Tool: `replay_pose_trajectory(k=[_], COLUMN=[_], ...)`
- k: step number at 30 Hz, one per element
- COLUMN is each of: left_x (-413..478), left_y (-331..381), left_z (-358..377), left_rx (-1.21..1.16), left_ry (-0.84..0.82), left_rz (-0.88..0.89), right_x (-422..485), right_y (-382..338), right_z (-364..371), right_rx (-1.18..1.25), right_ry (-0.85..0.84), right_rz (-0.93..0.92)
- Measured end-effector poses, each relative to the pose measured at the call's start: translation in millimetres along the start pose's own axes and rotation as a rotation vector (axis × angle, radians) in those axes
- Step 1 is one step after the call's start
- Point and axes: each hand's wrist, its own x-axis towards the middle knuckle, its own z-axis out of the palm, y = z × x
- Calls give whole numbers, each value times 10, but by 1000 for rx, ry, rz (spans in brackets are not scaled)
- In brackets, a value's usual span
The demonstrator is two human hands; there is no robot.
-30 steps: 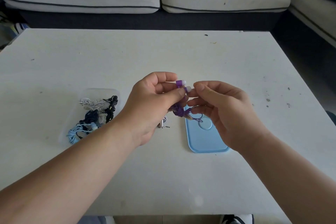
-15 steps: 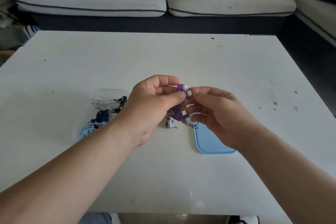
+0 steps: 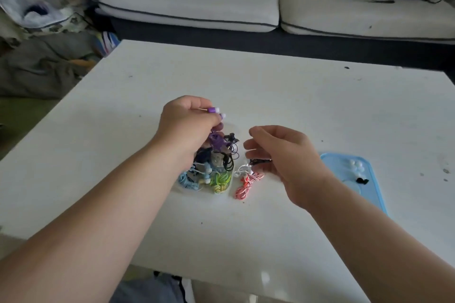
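My left hand (image 3: 189, 125) grips a purple pair of earphones (image 3: 216, 139); its white-tipped buds stick out above my fingers and the wound cord hangs below. It is held over a clear container (image 3: 205, 172) filled with several coiled earphones in blue, green, black and white. My right hand (image 3: 285, 157) hovers to the right of the container with fingers loosely curled and nothing in them. Under it on the table lie a red-and-white striped earphone bundle (image 3: 246, 183) and a black cable (image 3: 258, 162).
A light blue lid (image 3: 369, 179) lies on the white table (image 3: 270, 96) at the right, with small white ear tips and a black piece on it. A pale sofa (image 3: 270, 7) runs along the far side; clutter sits on the floor at the left.
My right hand let go of the purple earphones and drew away to the right. My left hand carried them over the container. The camera turned left, so everything now sits further right in view.
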Motion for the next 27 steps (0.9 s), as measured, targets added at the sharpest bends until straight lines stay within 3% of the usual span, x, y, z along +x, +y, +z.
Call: replay_pose_trajectory(k=[4,11,19,24,27], left_x=[195,255,145,81,5], left_y=[-204,-313,-329,-323,-274], left_z=[-112,-143,-96,37,175], left_rx=[328,619,1091,1247,1234], left_ry=[-18,-168,-141,-311,-204], left_rz=[74,175,382,248,432], right_x=[19,33,27,-3,4], right_y=[69,58,67,76,61], right_z=[96,86,48,-49,-216], right_rx=[-70,-75,-128,-212,-256], right_ry=[-43,-28,-32,-28,14], right_rz=[20,29,11,-8,-11])
